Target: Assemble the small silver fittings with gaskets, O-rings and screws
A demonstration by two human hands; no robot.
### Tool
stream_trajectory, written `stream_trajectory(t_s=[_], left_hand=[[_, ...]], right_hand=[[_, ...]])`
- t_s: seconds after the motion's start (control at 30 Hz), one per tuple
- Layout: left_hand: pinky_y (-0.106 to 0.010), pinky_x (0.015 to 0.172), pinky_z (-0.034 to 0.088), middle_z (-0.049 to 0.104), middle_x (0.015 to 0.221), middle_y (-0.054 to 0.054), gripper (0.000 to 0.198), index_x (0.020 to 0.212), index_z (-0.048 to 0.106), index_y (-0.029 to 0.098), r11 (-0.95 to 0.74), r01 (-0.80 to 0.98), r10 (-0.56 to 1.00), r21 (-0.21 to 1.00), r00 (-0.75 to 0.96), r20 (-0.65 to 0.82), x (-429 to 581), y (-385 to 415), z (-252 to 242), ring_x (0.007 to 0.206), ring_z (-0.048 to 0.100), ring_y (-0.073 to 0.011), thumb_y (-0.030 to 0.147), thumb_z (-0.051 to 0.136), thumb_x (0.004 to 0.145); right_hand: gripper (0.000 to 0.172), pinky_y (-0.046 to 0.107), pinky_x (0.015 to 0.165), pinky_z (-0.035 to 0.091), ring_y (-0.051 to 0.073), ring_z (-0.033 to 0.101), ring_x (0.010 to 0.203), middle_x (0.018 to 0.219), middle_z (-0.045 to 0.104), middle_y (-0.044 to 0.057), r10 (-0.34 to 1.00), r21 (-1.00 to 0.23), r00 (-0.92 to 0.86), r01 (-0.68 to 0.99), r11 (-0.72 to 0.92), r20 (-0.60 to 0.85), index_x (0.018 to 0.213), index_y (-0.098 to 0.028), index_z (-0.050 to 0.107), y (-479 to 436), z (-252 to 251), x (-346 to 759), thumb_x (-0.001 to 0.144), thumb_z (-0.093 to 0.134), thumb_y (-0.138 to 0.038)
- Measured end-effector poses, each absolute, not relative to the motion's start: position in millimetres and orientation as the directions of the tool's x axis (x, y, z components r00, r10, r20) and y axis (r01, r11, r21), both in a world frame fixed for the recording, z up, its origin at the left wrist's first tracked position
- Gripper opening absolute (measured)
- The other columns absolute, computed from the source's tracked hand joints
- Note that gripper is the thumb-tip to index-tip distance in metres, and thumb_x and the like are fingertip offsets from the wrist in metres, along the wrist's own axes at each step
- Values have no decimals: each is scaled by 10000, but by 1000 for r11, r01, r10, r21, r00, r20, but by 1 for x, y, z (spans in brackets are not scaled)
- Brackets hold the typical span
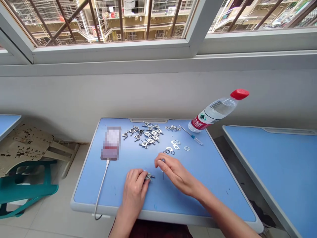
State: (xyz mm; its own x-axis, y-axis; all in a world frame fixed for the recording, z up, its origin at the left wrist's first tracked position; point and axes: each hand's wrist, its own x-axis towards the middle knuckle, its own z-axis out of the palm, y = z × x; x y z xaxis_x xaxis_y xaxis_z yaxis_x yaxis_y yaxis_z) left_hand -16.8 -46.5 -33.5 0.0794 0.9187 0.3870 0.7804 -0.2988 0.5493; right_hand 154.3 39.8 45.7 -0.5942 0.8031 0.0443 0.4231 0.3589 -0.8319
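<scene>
While both hands sit low over the blue table (203, 188), the left hand (133, 188) closes narrowly on a small metal assembly (149, 177), and the right hand (174, 170) pinches a thin screwdriver (162, 174) upright. At their 11 o'clock lies a scattered cluster of similar metal parts (147, 135); at 12 o'clock, flat metal plates and dark rings (172, 147). Toward 1 o'clock, a blue-handled screwdriver (192, 136) lies beside a red-capped water bottle (214, 111). A blurred phone (110, 143) sits at 10 o'clock, its white cable (101, 188) trailing off the table's near edge.
</scene>
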Motion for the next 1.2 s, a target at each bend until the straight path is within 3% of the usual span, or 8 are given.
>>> stream_trajectory(t_s=[0.23, 0.87, 1.0, 1.1, 1.2], left_hand=[[-337, 713, 500, 641, 926, -80, 205, 1090, 619, 187, -296, 786, 922, 543, 85, 379, -17, -47, -34, 826, 591, -209, 183, 453, 970], [-335, 719, 483, 626, 935, -83, 181, 1090, 607, 157, -313, 778, 920, 545, 106, 378, -17, -47, -32, 842, 572, -215, 139, 498, 946], [-343, 716, 479, 618, 939, -82, 164, 1078, 595, 164, -305, 777, 921, 551, 94, 378, -16, -47, -34, 839, 560, -219, 150, 488, 954], [-348, 717, 480, 621, 947, -79, 175, 1097, 580, 174, -311, 769, 917, 558, 90, 388, -17, -46, -35, 840, 560, -221, 145, 480, 956], [-350, 723, 484, 625, 955, -77, 178, 1101, 572, 179, -319, 761, 917, 565, 96, 388, -17, -46, -35, 848, 564, -222, 140, 475, 957]], right_hand=[[203, 292, 673, 449, 157, 501, 728, 821, 539, 27, 720, -850, -686, 314, 422, 104, 806, -228, 425, 35, 33, 147, 991, 343, -243], [191, 285, 665, 450, 153, 482, 718, 832, 528, 26, 683, -813, -714, 302, 497, 153, 828, -226, 410, 37, 30, 148, 1004, 335, -219], [115, 270, 641, 474, 146, 534, 706, 863, 579, 38, 647, -744, -726, 294, 599, 234, 954, -207, 476, 38, 26, 147, 985, 374, -165], [223, 272, 606, 480, 153, 561, 677, 819, 603, 42, 558, -599, -757, 283, 749, 340, 1098, -174, 511, 37, 24, 146, 982, 332, -109], [311, 290, 613, 513, 174, 607, 717, 840, 636, 67, 497, -481, -807, 315, 818, 318, 1165, -148, 525, 33, 28, 150, 960, 304, -73]])
